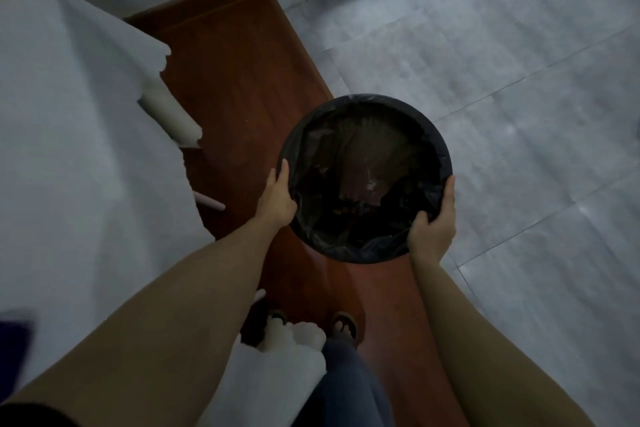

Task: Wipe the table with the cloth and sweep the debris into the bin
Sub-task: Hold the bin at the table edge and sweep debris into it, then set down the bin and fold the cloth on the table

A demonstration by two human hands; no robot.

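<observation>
Both hands clamp the bin (365,178) at its rim: left hand (277,199) on the near-left edge, fingers running up the outside, right hand (434,224) on the near-right edge with the thumb hooked over the black liner. Firm two-handed grip, neither hand free. Bin is round, lined with a black bag, some dark scraps visible at the bottom. It looks held above the reddish-brown wood strip (242,80), just right of the table (69,114), which is covered in a white cloth; whether the bin base touches anything is hidden. Grey tiled floor (519,114) lies to the right of the bin. Wiping cloth not clearly identifiable; no debris visible on the table from here.

Judged step: positioning the bin so debris can be swept into it. To do it well, bring the rim just below and touching the table edge, opening level, no gap for crumbs to fall through. Keep the liner tucked over the rim so it does not slip inward. One hand will then need to let go to sweep; steady the bin first.
</observation>
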